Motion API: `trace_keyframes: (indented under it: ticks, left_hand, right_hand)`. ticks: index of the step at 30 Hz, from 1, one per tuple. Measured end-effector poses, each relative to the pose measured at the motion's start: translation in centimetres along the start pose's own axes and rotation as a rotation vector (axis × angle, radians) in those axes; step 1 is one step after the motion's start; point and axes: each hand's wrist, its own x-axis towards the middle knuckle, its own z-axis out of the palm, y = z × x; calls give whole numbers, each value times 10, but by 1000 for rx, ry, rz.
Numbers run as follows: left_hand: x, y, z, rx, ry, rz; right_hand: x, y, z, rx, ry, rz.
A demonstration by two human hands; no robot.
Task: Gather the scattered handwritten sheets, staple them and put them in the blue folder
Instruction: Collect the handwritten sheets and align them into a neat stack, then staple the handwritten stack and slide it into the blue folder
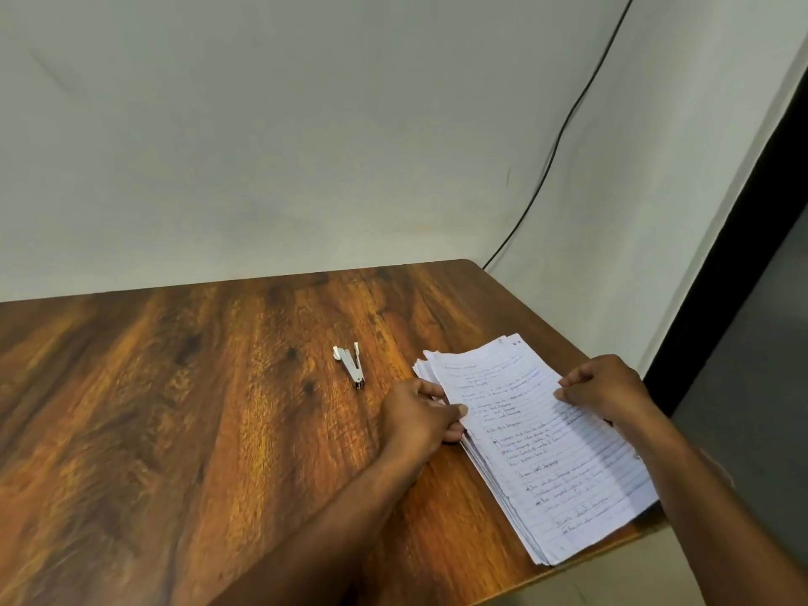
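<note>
A stack of lined handwritten sheets [529, 443] lies on the right side of the wooden table [175, 408], its right part reaching past the table's edge. My left hand [419, 415] grips the stack's left edge, thumb on top and fingers under it. My right hand [607, 389] pinches the right edge of the top sheets. A small silver stapler [352, 365] lies on the table, left of the stack and a short way beyond my left hand. No blue folder is in view.
A pale wall stands right behind the table, with a black cable [564, 133] running down it to the table's far right corner. A dark vertical frame [721, 277] stands to the right of the table.
</note>
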Motion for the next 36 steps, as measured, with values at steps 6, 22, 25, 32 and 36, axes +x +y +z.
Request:
trace_keyframes:
  ticks: [6,22,25,32,36]
  left_hand:
    - [3,-1,0,149,-16,16]
    - [-20,14,-73,428,238,355]
    - [-27,19,-122,477,327,372]
    - [-45,13,-243,540,551,348]
    - [-66,11,-320,654,702,328]
  right_hand:
    - [-1,1,7,-102,31,11]
    - [-61,-72,72,-204,192,-372]
    - [-86,-109,101,-103,81,-428]
    - [-137,-188,179,49,-157,-654]
    - [-175,-226,225,3,-249,-806]
